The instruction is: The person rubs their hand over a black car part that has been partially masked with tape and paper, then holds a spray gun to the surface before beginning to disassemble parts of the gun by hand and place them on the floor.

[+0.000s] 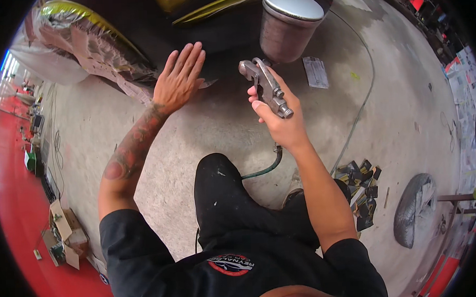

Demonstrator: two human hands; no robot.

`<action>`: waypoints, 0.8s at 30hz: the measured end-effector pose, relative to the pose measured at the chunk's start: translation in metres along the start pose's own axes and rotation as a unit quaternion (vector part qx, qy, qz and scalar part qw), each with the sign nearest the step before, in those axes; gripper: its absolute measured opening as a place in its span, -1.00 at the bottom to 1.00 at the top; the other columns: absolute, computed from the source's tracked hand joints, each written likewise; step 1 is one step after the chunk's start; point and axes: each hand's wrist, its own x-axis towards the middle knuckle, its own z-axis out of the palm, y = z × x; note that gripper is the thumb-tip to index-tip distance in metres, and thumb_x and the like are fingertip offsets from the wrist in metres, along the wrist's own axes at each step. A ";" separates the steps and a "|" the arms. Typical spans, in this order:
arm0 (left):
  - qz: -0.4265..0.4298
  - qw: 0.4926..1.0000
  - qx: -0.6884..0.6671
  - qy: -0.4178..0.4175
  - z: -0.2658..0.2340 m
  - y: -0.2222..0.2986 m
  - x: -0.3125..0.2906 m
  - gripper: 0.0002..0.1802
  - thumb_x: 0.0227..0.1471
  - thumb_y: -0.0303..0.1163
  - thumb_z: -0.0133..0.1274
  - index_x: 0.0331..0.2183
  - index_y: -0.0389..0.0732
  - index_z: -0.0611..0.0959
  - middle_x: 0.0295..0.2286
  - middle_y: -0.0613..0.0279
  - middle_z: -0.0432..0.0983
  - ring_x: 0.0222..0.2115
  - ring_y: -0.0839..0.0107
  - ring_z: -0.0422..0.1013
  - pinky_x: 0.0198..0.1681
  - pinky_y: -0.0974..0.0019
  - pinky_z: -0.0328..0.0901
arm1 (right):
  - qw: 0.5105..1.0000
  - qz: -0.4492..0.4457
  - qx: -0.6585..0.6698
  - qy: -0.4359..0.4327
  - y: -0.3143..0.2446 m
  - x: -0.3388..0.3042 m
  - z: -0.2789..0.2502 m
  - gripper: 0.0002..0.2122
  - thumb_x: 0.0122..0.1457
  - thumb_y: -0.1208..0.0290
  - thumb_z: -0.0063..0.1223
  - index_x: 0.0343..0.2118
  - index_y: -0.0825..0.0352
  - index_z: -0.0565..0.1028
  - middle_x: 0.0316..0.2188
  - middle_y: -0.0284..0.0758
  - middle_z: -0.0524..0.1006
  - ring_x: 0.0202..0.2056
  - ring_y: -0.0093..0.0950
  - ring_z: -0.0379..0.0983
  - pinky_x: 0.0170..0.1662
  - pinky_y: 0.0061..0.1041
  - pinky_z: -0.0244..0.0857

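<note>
My right hand (pixel 285 120) is wrapped round the handle of a metal spray gun (pixel 267 86). A metal paint cup (pixel 289 35) with a shiny round lid sits at the gun's far side. A green air hose (pixel 266 171) hangs from below my grip and runs back by my knee. My left hand (pixel 177 79) is open and flat, fingers stretched toward the dark lower body panel of a vehicle (pixel 216 24). Whether the fingertips touch that panel, I cannot tell.
Plastic and paper masking (pixel 93 51) covers a rounded part at the far left. A long hose (pixel 370 84) lies on the concrete floor at right. Crumpled dark scraps (pixel 363 188), a grey oval object (pixel 410 210) and a cardboard box (pixel 66 233) rest around me. Flat paper (pixel 315 72) lies beyond the cup.
</note>
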 end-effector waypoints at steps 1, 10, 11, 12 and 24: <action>0.016 1.000 0.008 -0.021 0.003 0.000 0.007 -0.04 0.01 -0.11 0.20 0.31 -0.26 0.16 0.35 -0.01 -0.03 0.36 0.01 -0.07 0.37 -0.07 -0.15 | 1.000 -0.005 0.001 0.003 0.000 0.000 -0.001 -0.43 0.14 0.65 0.03 0.27 0.26 0.31 -0.18 -0.34 0.56 -0.22 -0.65 0.47 -0.07 -0.63 0.37; 0.050 0.997 0.000 0.055 0.010 0.031 0.069 -0.21 0.02 -0.11 0.15 0.21 -0.29 0.37 0.29 0.07 0.14 0.31 0.14 0.04 0.34 0.06 -0.03 | 0.999 0.011 0.025 0.040 -0.001 0.008 -0.004 -0.41 0.14 0.59 0.08 0.29 0.23 0.29 -0.20 -0.37 0.56 -0.32 -0.69 0.44 -0.38 -0.65 0.38; 0.045 0.998 0.004 0.037 0.013 0.037 0.080 -0.21 0.02 -0.11 0.15 0.21 -0.29 0.37 0.29 0.07 0.14 0.31 0.14 0.04 0.34 0.06 -0.03 | 0.998 0.019 0.031 0.046 0.000 0.010 -0.003 -0.40 0.14 0.57 0.09 0.29 0.23 0.29 -0.20 -0.39 0.56 -0.34 -0.70 0.44 -0.44 -0.65 0.36; 0.066 0.996 0.024 0.046 0.015 0.043 0.089 -0.25 0.06 -0.13 0.09 0.22 -0.29 0.37 0.29 0.09 0.13 0.32 0.17 0.05 0.34 0.06 -0.03 | 0.999 0.010 0.032 0.041 0.001 0.011 -0.003 -0.40 0.14 0.57 0.09 0.29 0.23 0.29 -0.20 -0.39 0.56 -0.34 -0.70 0.44 -0.44 -0.65 0.36; 0.161 0.987 0.003 0.028 0.023 0.032 0.165 -0.04 -0.01 -0.07 0.21 0.30 -0.24 0.21 0.33 0.09 0.04 0.34 0.21 0.00 0.37 0.10 -0.05 | 0.989 0.024 0.017 0.148 0.009 0.012 -0.031 -0.39 0.12 0.55 0.10 0.29 0.22 0.29 -0.20 -0.37 0.56 -0.40 -0.68 0.44 -0.45 -0.63 0.40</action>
